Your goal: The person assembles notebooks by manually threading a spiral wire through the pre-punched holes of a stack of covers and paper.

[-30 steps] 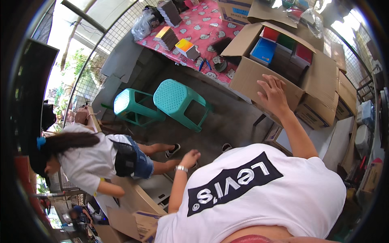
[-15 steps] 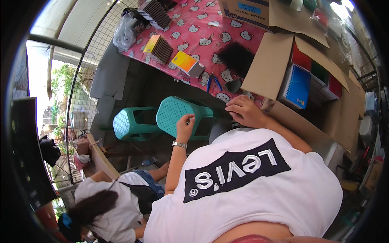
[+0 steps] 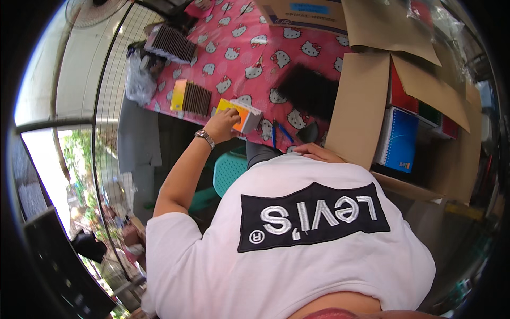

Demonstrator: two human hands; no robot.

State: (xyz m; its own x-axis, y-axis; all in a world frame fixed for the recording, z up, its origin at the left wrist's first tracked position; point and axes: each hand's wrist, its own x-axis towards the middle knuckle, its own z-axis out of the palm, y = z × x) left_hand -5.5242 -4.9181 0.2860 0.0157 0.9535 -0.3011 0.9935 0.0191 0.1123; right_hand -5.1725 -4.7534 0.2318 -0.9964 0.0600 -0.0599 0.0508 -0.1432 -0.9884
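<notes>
Yellow-and-orange notebook stack (image 3: 246,114), at the table's near edge: left hand (image 3: 222,125) lays bent fingers on its cover; whether they grip, cannot tell. Handling, by judgement: compact, fairly heavy, stiff, smooth-topped, apt to slide apart; best held by both long sides, squeezed. Right hand (image 3: 320,153): partly behind the shirt; grasp cannot be told. Left: second yellow-ended stack (image 3: 190,98). Right: blue-handled tool (image 3: 286,133); then open cardboard box (image 3: 357,106) holding spiral notebooks (image 3: 398,141). Beneath the stacks: pink printed tablecloth (image 3: 231,53).
</notes>
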